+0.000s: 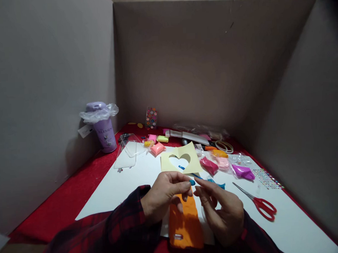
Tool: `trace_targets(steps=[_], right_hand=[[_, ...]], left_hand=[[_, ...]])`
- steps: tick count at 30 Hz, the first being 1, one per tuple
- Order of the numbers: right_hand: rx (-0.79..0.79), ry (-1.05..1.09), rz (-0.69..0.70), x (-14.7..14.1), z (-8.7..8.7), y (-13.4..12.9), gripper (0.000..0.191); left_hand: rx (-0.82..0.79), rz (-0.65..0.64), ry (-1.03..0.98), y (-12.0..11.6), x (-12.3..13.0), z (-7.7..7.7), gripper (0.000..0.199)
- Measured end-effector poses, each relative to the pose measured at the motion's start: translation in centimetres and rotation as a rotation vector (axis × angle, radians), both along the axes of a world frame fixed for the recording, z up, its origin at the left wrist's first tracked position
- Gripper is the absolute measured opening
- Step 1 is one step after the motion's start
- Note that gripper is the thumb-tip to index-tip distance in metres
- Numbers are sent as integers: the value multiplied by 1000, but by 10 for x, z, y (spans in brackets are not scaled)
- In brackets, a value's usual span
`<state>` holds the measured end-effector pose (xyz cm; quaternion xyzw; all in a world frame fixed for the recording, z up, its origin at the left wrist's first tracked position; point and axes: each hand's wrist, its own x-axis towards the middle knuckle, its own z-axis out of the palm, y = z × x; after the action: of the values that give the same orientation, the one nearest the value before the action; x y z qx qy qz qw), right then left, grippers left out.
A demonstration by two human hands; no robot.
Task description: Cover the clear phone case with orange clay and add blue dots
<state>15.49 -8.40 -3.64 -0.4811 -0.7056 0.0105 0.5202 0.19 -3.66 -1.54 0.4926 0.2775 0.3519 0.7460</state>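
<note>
My left hand point(171, 189) pinches a small lump of blue modelling clay point(192, 182) between thumb and fingers. Close beside the lump is my right hand point(220, 206), its fingers bent, with a small space between index finger and thumb and nothing visible in it. Below both hands lies a phone case covered in orange clay point(187, 226), with a camera cutout near its lower end. Just behind the right hand is a packet of blue clay point(216, 183), partly hidden. A blue stick-like tool point(197, 175) lies beyond the fingers.
A folded yellow card with a heart cutout point(166, 164) stands ahead. Red-handled scissors point(259, 204) and a gem sheet point(266, 179) lie right, near several clay packets point(209, 165). Clear phone cases point(125, 156) and a purple cup point(105, 133) are left. Grey walls surround the table.
</note>
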Motion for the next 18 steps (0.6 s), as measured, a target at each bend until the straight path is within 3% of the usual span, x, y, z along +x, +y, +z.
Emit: trace_targets(steps=[8,14,18], right_hand=[[26,-17,71,2,3,1,21],[78,14,-9,-1,2,1,12],[58,30,1,-2,1,2,18]], left_hand=[[20,-3,16,1,1,0,20],[14,-12,26,0,0,2,23],[5,1,40,0,0,3,21]])
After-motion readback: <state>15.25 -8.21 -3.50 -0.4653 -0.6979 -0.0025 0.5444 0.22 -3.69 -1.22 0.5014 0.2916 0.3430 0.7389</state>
